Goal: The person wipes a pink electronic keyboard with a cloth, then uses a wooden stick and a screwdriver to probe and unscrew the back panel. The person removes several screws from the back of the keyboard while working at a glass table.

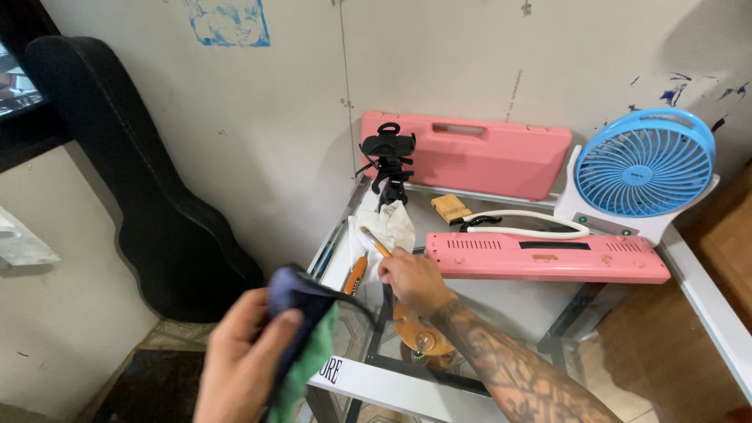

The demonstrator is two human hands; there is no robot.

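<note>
Glass table (501, 301) beside scuffed wall (298, 117)

I face a pale, scuffed wall (282, 117) marked with a blue paint patch (229, 21) and darker blue flecks at the right. A black guitar case (141, 188) leans against it on my left. My glass-topped table (705, 290) has a white frame, with tiled floor (168, 337) below.

A white label strip (352, 374) w/ black print sits just below the right hand (413, 280) (on the table's front edge).
</note>
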